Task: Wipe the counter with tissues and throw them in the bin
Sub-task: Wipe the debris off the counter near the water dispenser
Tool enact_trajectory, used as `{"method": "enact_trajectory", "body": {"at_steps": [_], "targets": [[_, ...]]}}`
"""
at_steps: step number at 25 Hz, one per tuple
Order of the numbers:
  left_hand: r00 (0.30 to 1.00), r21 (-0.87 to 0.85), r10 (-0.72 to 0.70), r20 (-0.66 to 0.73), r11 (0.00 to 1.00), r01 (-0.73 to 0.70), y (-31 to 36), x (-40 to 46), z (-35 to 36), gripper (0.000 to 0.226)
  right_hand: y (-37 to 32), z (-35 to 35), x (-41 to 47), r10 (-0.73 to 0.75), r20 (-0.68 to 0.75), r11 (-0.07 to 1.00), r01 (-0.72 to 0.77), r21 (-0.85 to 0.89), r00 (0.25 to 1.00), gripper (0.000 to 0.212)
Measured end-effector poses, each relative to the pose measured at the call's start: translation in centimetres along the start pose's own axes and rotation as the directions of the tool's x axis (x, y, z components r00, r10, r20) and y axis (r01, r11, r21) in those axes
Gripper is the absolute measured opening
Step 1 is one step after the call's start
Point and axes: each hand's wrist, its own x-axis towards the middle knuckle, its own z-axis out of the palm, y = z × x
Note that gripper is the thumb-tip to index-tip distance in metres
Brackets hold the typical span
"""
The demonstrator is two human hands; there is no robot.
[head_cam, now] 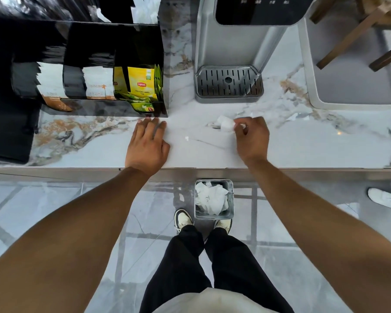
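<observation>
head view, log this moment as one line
stage: wiping | right hand: pinching tissue on counter | left hand: flat on counter, empty | bin: on floor, tissues inside

Office-style tea point: marble counter (99,150), water dispenser (230,53), organizer (88,41) stocked with Lipton teabags (141,83).

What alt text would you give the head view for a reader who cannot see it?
The right hand pinches a crumpled white tissue on a marble counter while the left hand rests flat beside it. A small bin holding used tissues stands on the floor below, by the person's feet; a tea-bag organiser and water dispenser sit behind.
</observation>
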Motion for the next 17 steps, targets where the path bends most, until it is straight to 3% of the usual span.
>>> {"method": "enact_trajectory", "body": {"at_steps": [5,7,10,14,17], "targets": [[0.999,-0.030,0.014,-0.034,0.999,-0.015,-0.5,-0.1,0.5,0.050,1.2,-1.6,-7.3,-0.130,0.218,0.992,0.124,0.039,0.967,0.018],[1.000,-0.035,0.013,-0.014,0.999,-0.013,-0.7,0.0,0.5,0.051,0.8,-2.6,-5.9,-0.151,0.184,0.988,0.144,0.051,0.971,0.018],[1.000,-0.030,0.008,0.029,1.000,-0.007,-0.7,-0.3,0.4,0.057,-1.4,-2.3,0.8,-0.100,0.012,0.995,0.099,0.020,0.995,0.018],[0.999,0.000,-0.001,0.047,1.000,0.001,-0.3,-0.9,0.6,0.063,-3.1,1.2,3.1,-0.023,0.094,1.000,0.023,-0.007,0.995,0.018],[0.999,0.031,-0.005,0.051,0.999,0.004,-0.2,-0.9,0.9,0.064,-2.7,2.3,-1.5,-0.117,0.118,0.993,0.117,0.005,0.986,0.015]]}}
